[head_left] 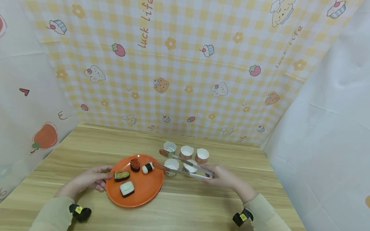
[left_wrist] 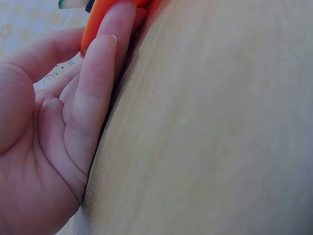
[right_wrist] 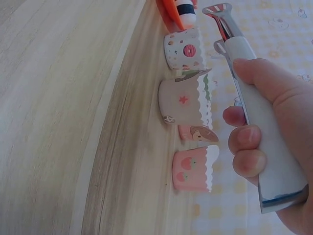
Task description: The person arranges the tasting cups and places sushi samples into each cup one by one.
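Observation:
An orange plate (head_left: 148,189) carries several toy sushi pieces: a red roe roll (head_left: 135,165), a green-topped piece (head_left: 121,175), a white block with a dark base (head_left: 127,188) and a white piece with a black band (head_left: 148,168). At the plate's left rim my left hand (head_left: 89,178) holds it, thumb on top and fingers beneath. My right hand (head_left: 221,175) grips metal tongs (right_wrist: 266,122) with brown tips. Their arms stand apart; one tip is near the banded piece, the other over the paper cups. Whether the near tip touches the piece, I cannot tell.
Several scalloped paper cups (head_left: 187,152) stand in two rows right of the plate, below the tongs. A pink one (right_wrist: 190,169) shows strawberries. Behind the wooden table (head_left: 202,205) hangs a yellow checked cloth (head_left: 185,70), with white cloth at both sides.

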Demonstrator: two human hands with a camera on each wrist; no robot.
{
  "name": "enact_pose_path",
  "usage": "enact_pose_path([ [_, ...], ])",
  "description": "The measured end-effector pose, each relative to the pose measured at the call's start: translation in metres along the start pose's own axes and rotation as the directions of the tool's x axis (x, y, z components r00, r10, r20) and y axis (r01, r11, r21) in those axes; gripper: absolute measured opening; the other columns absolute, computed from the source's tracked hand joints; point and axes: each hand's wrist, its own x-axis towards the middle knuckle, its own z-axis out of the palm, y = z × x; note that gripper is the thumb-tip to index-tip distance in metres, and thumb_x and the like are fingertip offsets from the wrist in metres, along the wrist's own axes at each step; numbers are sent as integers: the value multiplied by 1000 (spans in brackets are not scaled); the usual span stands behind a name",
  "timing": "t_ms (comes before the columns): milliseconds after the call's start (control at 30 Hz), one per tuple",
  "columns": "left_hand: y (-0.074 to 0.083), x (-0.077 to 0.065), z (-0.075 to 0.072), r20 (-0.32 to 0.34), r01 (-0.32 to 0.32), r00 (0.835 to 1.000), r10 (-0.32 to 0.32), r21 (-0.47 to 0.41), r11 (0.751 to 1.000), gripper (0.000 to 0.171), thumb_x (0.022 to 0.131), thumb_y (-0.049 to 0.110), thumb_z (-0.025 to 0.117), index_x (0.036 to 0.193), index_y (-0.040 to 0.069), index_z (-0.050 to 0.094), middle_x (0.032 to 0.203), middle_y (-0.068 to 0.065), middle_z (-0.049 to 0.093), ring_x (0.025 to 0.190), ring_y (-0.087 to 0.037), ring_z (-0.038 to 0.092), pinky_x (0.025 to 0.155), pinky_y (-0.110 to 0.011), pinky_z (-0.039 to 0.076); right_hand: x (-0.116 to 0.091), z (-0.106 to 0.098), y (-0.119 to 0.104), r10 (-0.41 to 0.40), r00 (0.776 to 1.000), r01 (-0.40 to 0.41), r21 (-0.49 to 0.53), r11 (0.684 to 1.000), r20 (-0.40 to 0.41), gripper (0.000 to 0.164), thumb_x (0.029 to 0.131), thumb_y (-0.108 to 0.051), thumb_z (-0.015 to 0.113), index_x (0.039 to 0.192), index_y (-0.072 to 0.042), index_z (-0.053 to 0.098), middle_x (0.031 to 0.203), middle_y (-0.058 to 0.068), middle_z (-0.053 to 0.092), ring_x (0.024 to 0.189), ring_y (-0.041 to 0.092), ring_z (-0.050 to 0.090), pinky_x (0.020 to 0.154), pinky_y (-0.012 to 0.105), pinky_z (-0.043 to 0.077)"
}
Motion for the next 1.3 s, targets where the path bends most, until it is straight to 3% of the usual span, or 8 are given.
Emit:
enact_pose_path([
  [200, 2, -1, 2, 10, -8, 1000, 8, -4, 1000, 66, 99, 15, 53, 142, -16, 14, 82, -16, 66, 65, -17, 65, 60, -31, 57, 1, 1, -3, -30, 999, 30, 7, 1000, 12, 57, 87, -15, 72, 138, -2, 49, 87, -8, 59, 56, 0, 44, 50, 20, 47],
  [367, 2, -1, 2, 5, -9, 1000, 10, -10, 1000, 67, 98, 15, 53, 142, -16, 13, 83, -16, 66, 66, -17, 65, 61, -31, 57, 2, 1, -5, -42, 999, 42, -9, 999, 34, 58, 88, -24, 71, 138, -3, 50, 89, -9, 58, 60, 0, 45, 52, 19, 46],
  [733, 2, 0, 2, -11, 9, 1000, -10, -3, 1000, 67, 98, 16, 54, 143, -14, 15, 83, -16, 67, 67, -18, 65, 61, -32, 57, 10, 4, -7, -34, 997, 36, -39, 999, 66, 54, 88, -26, 71, 137, -10, 53, 89, -12, 57, 67, 4, 50, 62, 21, 47],
  [967, 0, 0, 0, -18, 15, 1000, -15, 3, 1000, 68, 98, 17, 55, 143, -14, 15, 83, -16, 67, 67, -18, 65, 62, -32, 57, 15, 5, -12, -14, 995, 19, -47, 999, 98, 56, 88, -18, 71, 139, -7, 51, 109, 4, 64, 79, 8, 54, 71, 24, 48],
  [1167, -1, 1, 0, -30, 19, 999, -18, 13, 1000, 71, 97, 18, 57, 144, -14, 14, 83, -16, 67, 67, -19, 65, 62, -33, 57, 18, 5, -17, -11, 993, 20, -80, 997, 116, 57, 89, -26, 70, 140, -8, 50, 87, -12, 56, 69, 4, 48, 63, 21, 46],
  [1300, -1, 1, 0, -30, 18, 999, -18, 15, 1000, 71, 97, 18, 57, 144, -14, 14, 83, -16, 67, 67, -18, 65, 62, -33, 57, 19, 4, -20, -6, 993, 16, -86, 996, 121, 57, 89, -26, 70, 140, -8, 50, 86, -11, 56, 67, 6, 48, 61, 21, 45],
])
